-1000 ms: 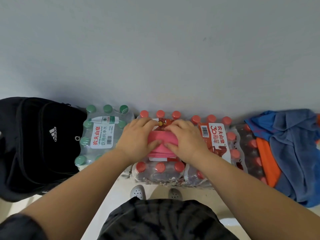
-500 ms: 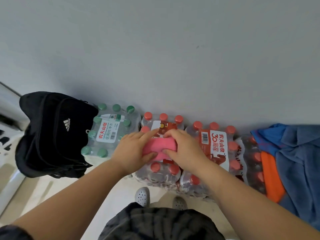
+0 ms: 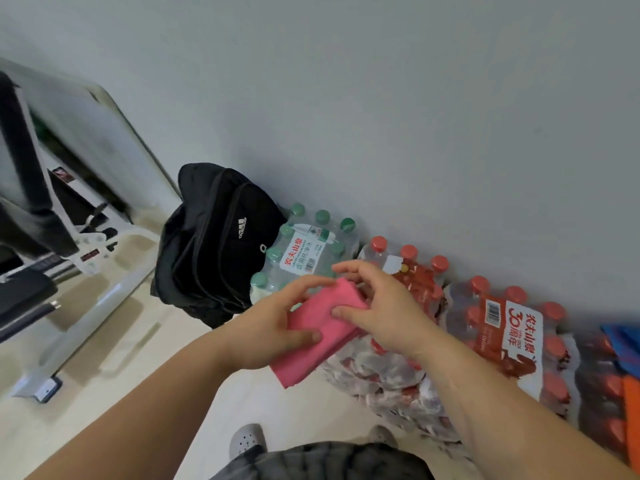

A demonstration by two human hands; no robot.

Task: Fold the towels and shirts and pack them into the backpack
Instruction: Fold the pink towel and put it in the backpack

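**Folded towel held beside backpack**

The pink towel [image 3: 325, 327], folded small, is held in the air just right of the backpack [image 3: 214, 237], above the bottle packs [image 3: 502, 334]. The left hand [image 3: 273, 327] grips its near half, thumb on top. The right hand [image 3: 377, 306] pinches the far end. The backpack's opening is not visible. Risk: if one hand lets go to unzip, the fold likely springs open.

Bare floor [image 3: 156, 358] before backpack [image 3: 211, 244], green-capped bottle pack [image 3: 301, 252] pressed beside it
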